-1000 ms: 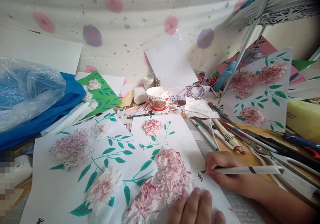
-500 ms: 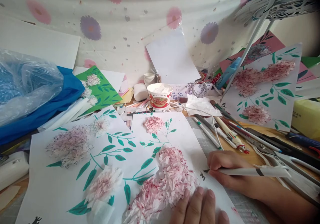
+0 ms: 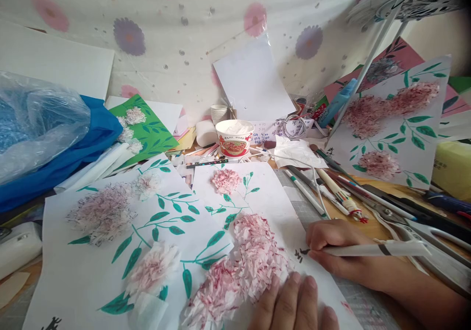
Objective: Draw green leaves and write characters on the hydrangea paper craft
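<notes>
My right hand point(image 3: 333, 250) is closed round a white brush pen point(image 3: 371, 249) whose dark tip touches the white sheet point(image 3: 272, 200) beside small black written marks point(image 3: 299, 256). My left hand point(image 3: 294, 304) lies flat, fingers together, on the lower edge of that sheet next to its pink tissue-paper flowers point(image 3: 253, 259). The sheet also carries painted green stems and leaves point(image 3: 226, 217). A second flower sheet point(image 3: 110, 232) overlaps it on the left.
A paper cup point(image 3: 234, 138) stands at the back centre. Pens, brushes and scissors point(image 3: 390, 212) lie to the right. A finished flower picture point(image 3: 390, 129) leans at right. A blue plastic bag point(image 3: 40, 134) sits at left, with a green flower card point(image 3: 143, 131) beside it.
The pen tip has shifted slightly and more black strokes appear by it. The view tilted a little downward. My left hand stays flat on the sheet.
</notes>
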A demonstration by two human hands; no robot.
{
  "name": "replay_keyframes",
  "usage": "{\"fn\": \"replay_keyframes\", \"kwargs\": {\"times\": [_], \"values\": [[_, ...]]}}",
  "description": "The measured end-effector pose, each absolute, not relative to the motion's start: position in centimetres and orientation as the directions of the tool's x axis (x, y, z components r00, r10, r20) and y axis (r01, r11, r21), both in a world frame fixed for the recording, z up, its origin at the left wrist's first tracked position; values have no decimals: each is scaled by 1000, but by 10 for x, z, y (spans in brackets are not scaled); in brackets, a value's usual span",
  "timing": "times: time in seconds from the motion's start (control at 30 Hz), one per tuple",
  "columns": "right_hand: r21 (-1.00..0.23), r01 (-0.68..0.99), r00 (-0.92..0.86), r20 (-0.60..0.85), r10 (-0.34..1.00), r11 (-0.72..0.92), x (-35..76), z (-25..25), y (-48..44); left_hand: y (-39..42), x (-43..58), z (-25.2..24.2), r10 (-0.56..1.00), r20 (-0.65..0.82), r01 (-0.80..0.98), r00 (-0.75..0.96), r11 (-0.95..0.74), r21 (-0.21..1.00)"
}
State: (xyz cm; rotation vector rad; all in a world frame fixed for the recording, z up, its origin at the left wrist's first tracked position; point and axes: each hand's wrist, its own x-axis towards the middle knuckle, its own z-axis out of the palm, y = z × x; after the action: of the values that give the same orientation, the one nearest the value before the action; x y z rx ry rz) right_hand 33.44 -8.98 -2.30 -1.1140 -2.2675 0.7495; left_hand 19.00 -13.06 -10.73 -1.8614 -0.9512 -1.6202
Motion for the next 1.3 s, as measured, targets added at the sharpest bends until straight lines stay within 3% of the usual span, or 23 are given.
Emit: {"fn": "replay_keyframes", "kwargs": {"times": [0.33,0.9,1.3], "values": [[-764,505,-451,164,877,402,337,-25,-89,-130,189,-108,198,980,768,36,-633,100],[-706,501,-548,188,815,500,336,-20,-89,-130,185,-106,182,979,763,95,-645,45],[-679,509,-574,192,796,530,335,-17,-88,-131,186,-105,197,978,756,69,-649,78]]}}
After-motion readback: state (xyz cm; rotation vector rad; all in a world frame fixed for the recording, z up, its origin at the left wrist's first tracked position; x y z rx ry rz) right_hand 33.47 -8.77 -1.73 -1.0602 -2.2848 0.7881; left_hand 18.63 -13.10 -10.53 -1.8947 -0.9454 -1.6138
